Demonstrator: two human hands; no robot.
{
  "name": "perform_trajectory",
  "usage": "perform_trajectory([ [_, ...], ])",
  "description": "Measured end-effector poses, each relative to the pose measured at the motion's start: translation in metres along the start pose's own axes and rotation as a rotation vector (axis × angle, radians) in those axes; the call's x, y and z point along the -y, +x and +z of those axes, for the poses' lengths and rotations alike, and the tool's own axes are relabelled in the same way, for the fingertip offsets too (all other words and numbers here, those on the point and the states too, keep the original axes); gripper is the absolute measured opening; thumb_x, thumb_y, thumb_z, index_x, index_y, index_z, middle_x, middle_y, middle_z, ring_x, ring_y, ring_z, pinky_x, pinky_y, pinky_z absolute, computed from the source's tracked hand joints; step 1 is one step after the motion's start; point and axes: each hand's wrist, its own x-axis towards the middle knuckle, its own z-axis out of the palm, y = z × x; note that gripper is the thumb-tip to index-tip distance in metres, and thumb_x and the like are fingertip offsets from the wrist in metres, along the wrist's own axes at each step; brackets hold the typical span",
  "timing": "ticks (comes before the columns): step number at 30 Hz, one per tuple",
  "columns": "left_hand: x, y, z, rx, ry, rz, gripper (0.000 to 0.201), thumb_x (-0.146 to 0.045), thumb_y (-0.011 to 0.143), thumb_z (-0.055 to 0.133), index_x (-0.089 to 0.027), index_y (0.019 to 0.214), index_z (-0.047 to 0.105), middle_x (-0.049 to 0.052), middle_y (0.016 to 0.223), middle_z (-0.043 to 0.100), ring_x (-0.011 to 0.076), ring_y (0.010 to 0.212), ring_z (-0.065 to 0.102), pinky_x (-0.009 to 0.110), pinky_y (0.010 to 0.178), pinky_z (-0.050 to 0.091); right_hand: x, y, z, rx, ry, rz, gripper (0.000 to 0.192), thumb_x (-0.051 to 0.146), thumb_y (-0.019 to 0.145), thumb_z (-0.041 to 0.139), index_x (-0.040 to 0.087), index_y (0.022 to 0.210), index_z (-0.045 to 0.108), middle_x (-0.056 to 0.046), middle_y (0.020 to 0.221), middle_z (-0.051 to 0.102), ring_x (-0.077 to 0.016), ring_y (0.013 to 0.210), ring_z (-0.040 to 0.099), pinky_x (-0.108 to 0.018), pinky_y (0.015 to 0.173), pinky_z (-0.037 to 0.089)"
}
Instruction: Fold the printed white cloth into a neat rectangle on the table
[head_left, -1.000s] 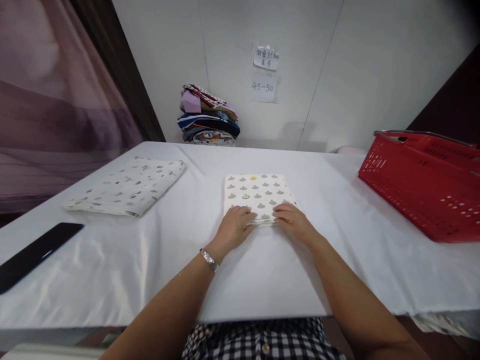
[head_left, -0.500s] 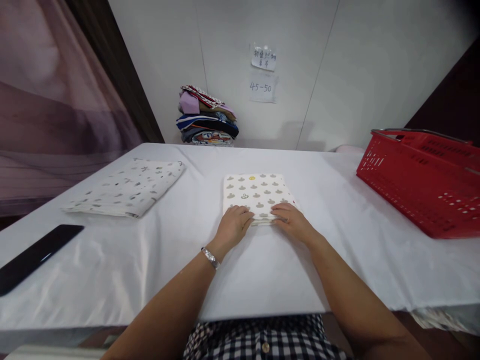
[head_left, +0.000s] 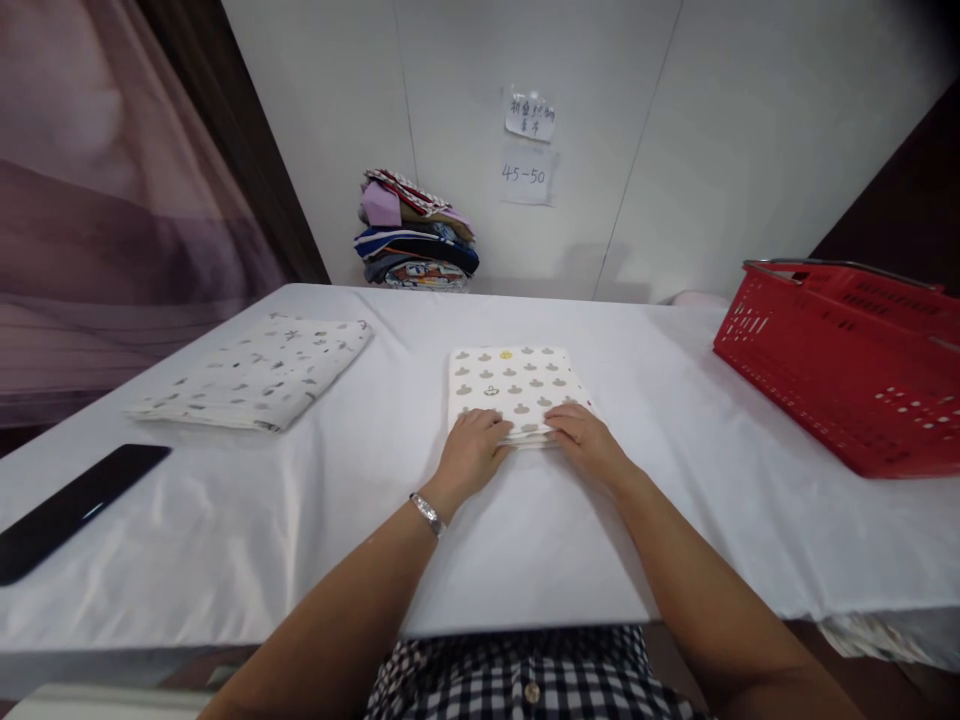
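Note:
A folded white cloth with grey mushroom-like prints point(head_left: 512, 384) lies at the middle of the white-covered table point(head_left: 525, 540). My left hand point(head_left: 472, 450) rests on its near left edge, fingers curled over the fold. My right hand point(head_left: 585, 436) lies on its near right edge, fingers bent down onto the fabric. A silver bracelet point(head_left: 428, 513) sits on my left wrist. Both hands press the cloth's near edge; whether they pinch it I cannot tell.
A second folded printed cloth point(head_left: 259, 372) lies at the left. A black phone point(head_left: 71, 510) sits near the left edge. A red plastic basket point(head_left: 847, 365) stands at the right. A stack of folded clothes point(head_left: 415, 235) sits against the back wall under two paper notes point(head_left: 529, 145).
Hardly anything differs; my hands stay on the cloth's near edge, with a slight shift of the view.

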Motion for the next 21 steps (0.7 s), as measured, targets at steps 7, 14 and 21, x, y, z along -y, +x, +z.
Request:
perform_trajectory([
  [7, 0.0001, 0.0017, -0.0002, 0.012, 0.006, -0.015, 0.017, -0.025, 0.089, 0.047, -0.023, 0.097, 0.062, 0.005, 0.094, 0.060, 0.0200, 0.088, 0.051, 0.036, 0.079, 0.039, 0.0007, -0.0017, 0.0010, 0.015, -0.025, 0.005, 0.020, 0.022, 0.085, 0.051, 0.026, 0.099, 0.066, -0.005, 0.105, 0.064, -0.0220, 0.101, 0.056, -0.043, 0.088, 0.047],
  [14, -0.0013, 0.0032, -0.0007, 0.019, 0.038, -0.029, 0.018, -0.024, 0.091, 0.043, -0.022, 0.093, 0.060, 0.004, 0.091, 0.060, 0.0188, 0.085, 0.050, 0.035, 0.078, 0.038, 0.0011, -0.0014, 0.0010, 0.049, -0.063, -0.011, 0.024, 0.023, 0.081, 0.059, 0.023, 0.105, 0.063, -0.007, 0.110, 0.062, -0.0227, 0.104, 0.054, -0.043, 0.090, 0.046],
  [21, -0.0030, 0.0038, -0.0015, 0.020, 0.066, -0.029, 0.017, -0.024, 0.091, 0.043, -0.020, 0.090, 0.059, 0.004, 0.090, 0.060, 0.0188, 0.084, 0.050, 0.034, 0.076, 0.038, 0.0038, -0.0017, 0.0042, -0.029, -0.095, -0.001, 0.024, 0.018, 0.088, 0.046, 0.024, 0.104, 0.063, -0.005, 0.104, 0.065, -0.0205, 0.099, 0.056, -0.040, 0.086, 0.047],
])
